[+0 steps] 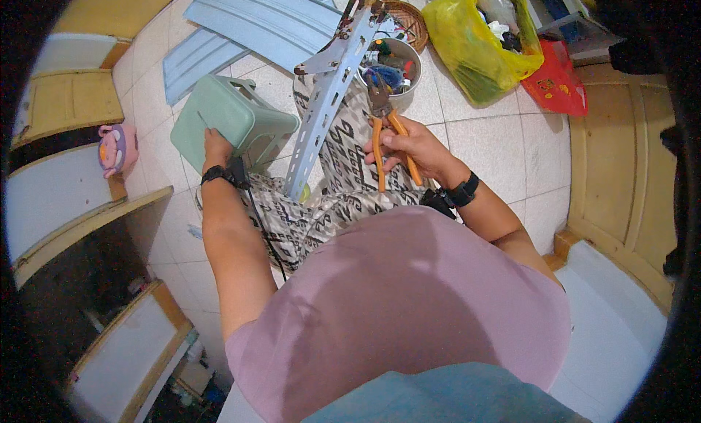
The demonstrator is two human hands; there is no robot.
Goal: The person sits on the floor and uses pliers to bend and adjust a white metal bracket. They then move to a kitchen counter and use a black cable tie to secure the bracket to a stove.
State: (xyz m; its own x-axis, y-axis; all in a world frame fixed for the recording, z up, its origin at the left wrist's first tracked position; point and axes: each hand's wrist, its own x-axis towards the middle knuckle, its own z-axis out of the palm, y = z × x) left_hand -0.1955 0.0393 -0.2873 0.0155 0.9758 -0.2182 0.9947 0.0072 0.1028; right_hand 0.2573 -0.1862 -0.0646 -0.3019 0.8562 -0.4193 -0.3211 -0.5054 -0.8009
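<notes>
My right hand (413, 149) holds pliers with orange handles (379, 155), their handles spread and jaws pointing away from me. The left hand (217, 146) is over the top of a green plastic stool (213, 113), with a thin metal piece (202, 118) at its fingertips; its exact kind is unclear. Between my hands, a slotted metal angle bar (323, 108) slants up from my legs, with a bracket and rusty plate (358, 12) at its far end. Beyond the pliers stands a white bucket (417, 78) of small items.
Light-blue corrugated panels (263, 23) lie on the tiled floor at the far left. A woven basket (419, 26), a yellow plastic bag (460, 56) and a red bag (564, 83) are at the far right. Wooden cabinet doors flank the floor. A black cable runs from my left wrist.
</notes>
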